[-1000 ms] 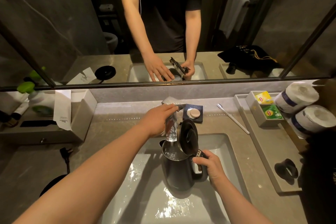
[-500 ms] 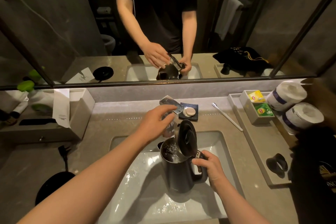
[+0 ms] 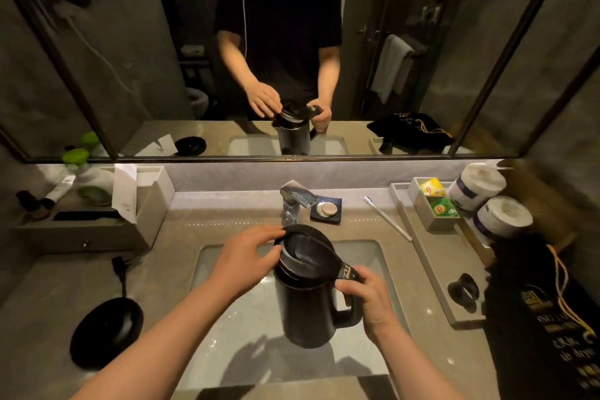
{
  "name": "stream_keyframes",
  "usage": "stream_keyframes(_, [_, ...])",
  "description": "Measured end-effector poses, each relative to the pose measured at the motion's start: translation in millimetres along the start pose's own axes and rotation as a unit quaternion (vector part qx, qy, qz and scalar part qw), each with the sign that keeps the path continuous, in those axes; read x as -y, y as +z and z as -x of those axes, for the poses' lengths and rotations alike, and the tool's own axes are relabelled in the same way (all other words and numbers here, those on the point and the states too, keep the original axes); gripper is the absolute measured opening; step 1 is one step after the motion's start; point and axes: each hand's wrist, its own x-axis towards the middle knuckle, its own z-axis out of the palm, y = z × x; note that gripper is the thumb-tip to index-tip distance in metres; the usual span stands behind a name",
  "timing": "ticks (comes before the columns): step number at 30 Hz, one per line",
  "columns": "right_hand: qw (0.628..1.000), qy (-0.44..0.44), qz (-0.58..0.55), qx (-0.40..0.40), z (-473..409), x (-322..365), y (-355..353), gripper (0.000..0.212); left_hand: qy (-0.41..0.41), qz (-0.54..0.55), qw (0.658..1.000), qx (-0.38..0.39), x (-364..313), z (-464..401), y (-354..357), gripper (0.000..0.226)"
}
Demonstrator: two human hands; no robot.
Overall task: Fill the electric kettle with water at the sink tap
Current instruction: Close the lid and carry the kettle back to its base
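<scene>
Over the sink basin (image 3: 227, 273), a person's right hand (image 3: 370, 297) is wrapped tight round the handle of the black electric kettle (image 3: 308, 305), held upright just short of the tap (image 3: 293, 201) at 12 o'clock. The left hand (image 3: 246, 256), fingers loosely spread, rests on the half-lowered lid (image 3: 306, 252) at 9 o'clock. Pressing the lid's front edge squarely down should seat it without tipping the kettle.

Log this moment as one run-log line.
stage: closing lid | right hand: gripping kettle handle | left hand: on lid, nearly shut | tap: no water visible | kettle: above sink
</scene>
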Motion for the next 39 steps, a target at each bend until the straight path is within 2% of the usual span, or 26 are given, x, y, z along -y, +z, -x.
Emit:
stream_keyframes(5, [0.999,-0.044,-0.02,0.019,9,29,14,0.034,0.001,-0.019,0.999,-0.031,4,26,-9,0.035])
stream_keyframes(8, [0.997,-0.07,-0.027,0.032,13,43,25,0.039,-0.026,0.036,0.998,-0.053,6,38,-18,0.037])
stream_keyframes(14, [0.992,-0.094,-0.032,0.078,20,57,49,0.016,-0.08,0.098,0.991,-0.046,13,61,-37,0.045])
stream_keyframes(17, [0.989,-0.1,-0.035,0.107,21,59,65,0.015,-0.171,0.209,0.957,-0.107,13,75,-47,0.056])
stream_keyframes(20, [0.985,-0.102,-0.027,0.135,21,59,87,0.022,-0.177,0.307,0.928,-0.117,15,86,-61,0.025])
stream_keyframes(22, [0.984,-0.095,-0.021,0.152,23,58,104,0.028,-0.182,0.339,0.913,-0.133,17,95,-73,0.024])
stream_keyframes(27, [0.97,-0.103,0.049,0.216,25,55,158,0.02,-0.239,0.369,0.878,-0.191,46,124,-102,0.027])
stream_keyframes(33, [0.933,-0.107,0.154,0.307,15,47,228,0.018,-0.289,0.376,0.838,-0.271,87,161,-140,0.028])
stream_keyframes(36, [0.914,-0.115,0.2,0.335,11,41,262,0.013,-0.302,0.365,0.829,-0.298,104,171,-158,0.034])
stream_keyframes(39, [0.899,-0.126,0.224,0.355,6,33,291,0.007,-0.313,0.359,0.824,-0.308,121,179,-173,0.028])
